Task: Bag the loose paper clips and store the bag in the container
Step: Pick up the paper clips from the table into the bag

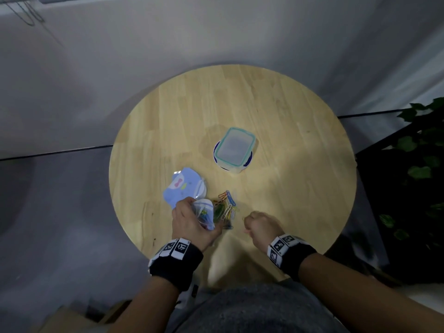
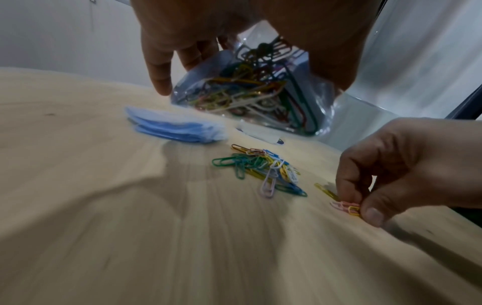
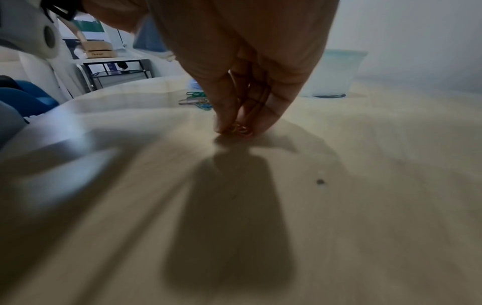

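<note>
My left hand (image 1: 192,222) grips a clear zip bag (image 2: 250,92) that holds several coloured paper clips, lifted just above the round wooden table (image 1: 276,111). A loose pile of paper clips (image 1: 227,209) (image 2: 263,169) lies on the wood right of that hand. To the right of the pile, my right hand (image 1: 260,225) (image 2: 362,204) pinches a few pink and yellow clips (image 2: 345,206) against the tabletop, fingertips (image 3: 224,128) touching the wood. The clear container (image 1: 235,149) with a teal-rimmed lid stands closed behind the pile.
A stack of blue printed bags (image 1: 185,187) lies left of the pile. A leafy plant (image 1: 418,164) on a dark stand is off the table's right edge. Cardboard boxes (image 1: 72,320) sit on the floor at lower left.
</note>
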Action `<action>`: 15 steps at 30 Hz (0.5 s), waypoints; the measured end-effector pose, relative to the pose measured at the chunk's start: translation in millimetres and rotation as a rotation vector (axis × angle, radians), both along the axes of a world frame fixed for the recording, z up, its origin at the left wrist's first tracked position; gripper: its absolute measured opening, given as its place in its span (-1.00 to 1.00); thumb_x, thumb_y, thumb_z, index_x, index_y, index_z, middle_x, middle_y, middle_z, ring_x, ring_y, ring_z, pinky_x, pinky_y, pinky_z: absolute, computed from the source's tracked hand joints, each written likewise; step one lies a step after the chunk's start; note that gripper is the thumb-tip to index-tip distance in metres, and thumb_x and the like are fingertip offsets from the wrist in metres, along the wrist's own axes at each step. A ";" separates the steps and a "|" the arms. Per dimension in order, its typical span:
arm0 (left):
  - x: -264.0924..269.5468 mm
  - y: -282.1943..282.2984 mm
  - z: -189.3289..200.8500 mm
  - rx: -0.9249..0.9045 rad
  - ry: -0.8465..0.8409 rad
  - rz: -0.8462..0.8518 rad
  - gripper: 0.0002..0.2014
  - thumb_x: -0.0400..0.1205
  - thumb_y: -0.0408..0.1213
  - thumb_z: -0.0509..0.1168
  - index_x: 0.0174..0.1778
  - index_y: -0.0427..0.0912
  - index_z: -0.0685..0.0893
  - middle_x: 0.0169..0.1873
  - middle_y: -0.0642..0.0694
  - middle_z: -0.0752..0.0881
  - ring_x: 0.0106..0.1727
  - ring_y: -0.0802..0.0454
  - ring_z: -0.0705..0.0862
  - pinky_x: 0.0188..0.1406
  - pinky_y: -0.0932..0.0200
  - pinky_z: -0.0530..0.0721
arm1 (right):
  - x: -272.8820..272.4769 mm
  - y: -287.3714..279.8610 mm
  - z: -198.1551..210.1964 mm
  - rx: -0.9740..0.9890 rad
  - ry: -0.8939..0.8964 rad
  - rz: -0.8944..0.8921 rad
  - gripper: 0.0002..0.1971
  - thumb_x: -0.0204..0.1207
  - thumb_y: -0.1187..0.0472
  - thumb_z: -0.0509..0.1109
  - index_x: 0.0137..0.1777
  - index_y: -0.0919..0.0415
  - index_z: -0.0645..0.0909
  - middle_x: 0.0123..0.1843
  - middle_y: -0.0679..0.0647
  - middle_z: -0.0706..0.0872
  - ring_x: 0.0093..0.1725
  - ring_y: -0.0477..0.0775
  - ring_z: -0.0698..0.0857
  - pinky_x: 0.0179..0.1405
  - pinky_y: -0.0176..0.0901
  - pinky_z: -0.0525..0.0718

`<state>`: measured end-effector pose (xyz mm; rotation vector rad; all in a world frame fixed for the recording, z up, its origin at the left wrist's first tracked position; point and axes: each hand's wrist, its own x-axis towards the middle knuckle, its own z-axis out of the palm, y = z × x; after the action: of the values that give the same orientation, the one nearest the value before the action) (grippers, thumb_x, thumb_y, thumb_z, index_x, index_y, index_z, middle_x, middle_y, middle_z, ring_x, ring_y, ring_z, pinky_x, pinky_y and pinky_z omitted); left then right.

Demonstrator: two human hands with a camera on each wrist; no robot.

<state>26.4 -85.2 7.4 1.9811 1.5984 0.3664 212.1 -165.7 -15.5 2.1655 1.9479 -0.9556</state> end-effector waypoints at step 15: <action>-4.5 0.1 -7.3 0.008 0.018 -0.027 -0.14 0.02 0.00 0.58 0.16 -0.37 0.48 -0.04 -0.22 0.51 -0.01 -0.26 0.57 -0.03 -0.03 0.60 | -4.7 25.3 1.2 -0.072 0.046 -0.346 -0.56 0.37 0.16 0.50 0.21 0.28 0.52 0.23 0.21 0.57 0.25 0.25 0.56 0.19 -0.09 0.53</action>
<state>21.9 -85.1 0.0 2.0148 1.5822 0.3459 207.4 -140.4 -14.2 2.5084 1.5541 -1.1093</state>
